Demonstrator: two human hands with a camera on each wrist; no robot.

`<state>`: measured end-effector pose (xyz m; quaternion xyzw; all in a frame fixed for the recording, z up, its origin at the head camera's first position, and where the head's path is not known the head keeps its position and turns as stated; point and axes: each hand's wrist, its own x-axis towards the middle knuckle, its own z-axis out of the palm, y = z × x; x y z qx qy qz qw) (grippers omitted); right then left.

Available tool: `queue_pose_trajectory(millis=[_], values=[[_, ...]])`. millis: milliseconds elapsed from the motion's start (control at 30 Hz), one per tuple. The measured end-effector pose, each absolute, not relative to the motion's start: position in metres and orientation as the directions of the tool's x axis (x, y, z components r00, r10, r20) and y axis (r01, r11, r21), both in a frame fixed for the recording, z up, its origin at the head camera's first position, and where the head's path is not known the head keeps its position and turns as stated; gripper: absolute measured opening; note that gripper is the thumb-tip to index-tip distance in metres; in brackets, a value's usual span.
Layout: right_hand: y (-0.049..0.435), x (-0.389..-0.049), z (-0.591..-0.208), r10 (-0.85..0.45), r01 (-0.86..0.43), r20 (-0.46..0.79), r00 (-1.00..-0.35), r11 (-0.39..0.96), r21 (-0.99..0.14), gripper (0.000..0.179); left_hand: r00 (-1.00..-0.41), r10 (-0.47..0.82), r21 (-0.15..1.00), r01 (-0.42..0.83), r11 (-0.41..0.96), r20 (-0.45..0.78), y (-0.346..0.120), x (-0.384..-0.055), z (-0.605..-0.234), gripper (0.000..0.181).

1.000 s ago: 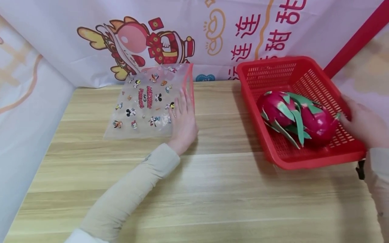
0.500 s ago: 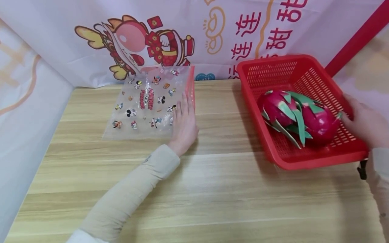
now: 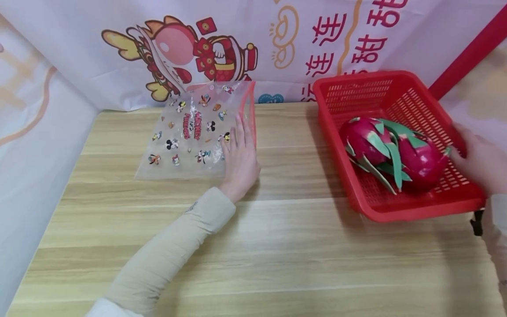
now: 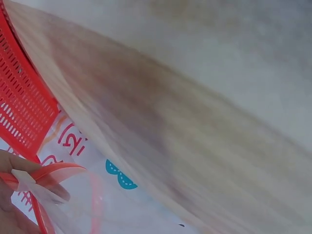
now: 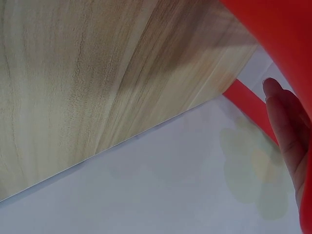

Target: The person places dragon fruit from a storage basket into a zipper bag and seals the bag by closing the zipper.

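Note:
A clear zip bag (image 3: 186, 145) with cartoon figures and a pink-red zip edge slants at the back left, its top overlapping the wall cloth in the head view. My left hand (image 3: 240, 160) holds it near the zip edge. In the left wrist view the pink zip strip (image 4: 61, 169) and white slider (image 4: 22, 179) lie between the fingers, and the mouth stands in a loop. My right hand (image 3: 481, 158) grips the right rim of a red plastic basket (image 3: 344, 176), thumb inside, fingers outside against the wall. Two dragon fruits (image 3: 421, 163) with green scales lie in the basket.
A wood-grain table (image 3: 277, 255) carries everything. Behind it hangs a printed white cloth (image 3: 237, 17) with a red band (image 3: 467, 50) at the right. A small black strap end (image 3: 477, 222) shows below the basket's near right corner.
The head view has shifted slightly, moving the basket and wall cloth a little to the right in it. Both hands keep their holds, and the bag's zip edge has changed shape slightly.

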<state>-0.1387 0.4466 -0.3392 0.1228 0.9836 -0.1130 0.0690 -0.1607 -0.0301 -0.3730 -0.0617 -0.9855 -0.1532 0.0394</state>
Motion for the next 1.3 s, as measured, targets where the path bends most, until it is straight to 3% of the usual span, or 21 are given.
queue_pose_trajectory(millis=[233, 433, 567, 733, 967, 1133, 1200, 1300], values=[[0.445, -0.138, -0.342, 0.210, 0.225, -0.096, -0.973, 0.957, -0.185, 0.070, -0.994, 0.099, 0.337, 0.110, 0.935, 0.050, -0.031, -0.161, -0.369, 0.102], [0.438, -0.135, -0.345, 0.167, 0.138, 0.103, -0.980, 0.960, -0.245, 0.054, -0.993, 0.109, 0.334, 0.120, 0.935, 0.049, -0.033, -0.161, -0.367, 0.100], [0.433, -0.133, -0.346, 0.252, 0.178, 0.202, -0.946, 0.929, -0.324, 0.047, -0.991, 0.127, 0.340, 0.133, 0.931, 0.040, -0.034, -0.162, -0.366, 0.097], [0.430, -0.130, -0.344, 0.389, 0.294, 0.202, -0.899, 0.878, -0.378, 0.049, -0.991, 0.128, 0.362, 0.136, 0.922, 0.044, -0.036, -0.162, -0.365, 0.097], [0.442, -0.125, -0.350, 0.402, 0.233, 0.378, -0.834, 0.877, -0.419, 0.045, -0.989, 0.129, 0.368, 0.148, 0.918, 0.075, -0.036, -0.161, -0.365, 0.101], [0.450, -0.129, -0.345, 0.538, 0.390, 0.330, -0.776, 0.820, -0.420, 0.044, -0.987, 0.123, 0.347, 0.150, 0.926, 0.098, -0.035, -0.161, -0.366, 0.103], [0.444, -0.130, -0.335, 0.554, 0.432, 0.277, -0.785, 0.811, -0.395, 0.047, -0.988, 0.120, 0.338, 0.147, 0.930, 0.098, -0.034, -0.161, -0.365, 0.105], [0.424, -0.129, -0.315, 0.494, 0.384, 0.253, -0.832, 0.841, -0.381, 0.051, -0.989, 0.115, 0.334, 0.140, 0.932, 0.093, -0.034, -0.161, -0.365, 0.109]])
